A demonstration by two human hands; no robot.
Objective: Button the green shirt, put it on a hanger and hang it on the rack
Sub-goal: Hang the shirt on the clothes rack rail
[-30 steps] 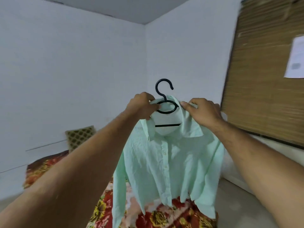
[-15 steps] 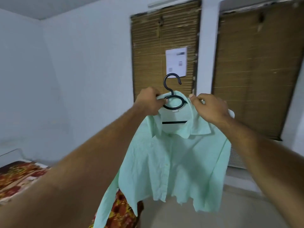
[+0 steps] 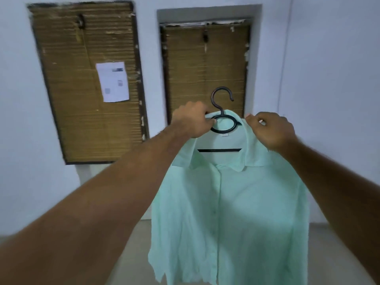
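Observation:
The pale green shirt [image 3: 230,212] hangs buttoned down its front on a black hanger [image 3: 222,103], held up in the air in front of me. The hanger's hook sticks up above the collar, and its crossbar shows inside the neck opening. My left hand [image 3: 192,121] grips the collar and the hanger's ring on the left side. Pinching the collar at the shirt's right shoulder is my right hand [image 3: 270,130]. No rack is in view.
Two windows covered by brown bamboo blinds [image 3: 88,83] fill the white wall ahead. A white paper sheet [image 3: 112,81] is stuck on the left blind. Grey floor [image 3: 135,243] shows below the shirt.
I have turned to the right: the bed and the room's corner have left the view and both blinds now face me. Both hands keep the same hold on shirt and hanger.

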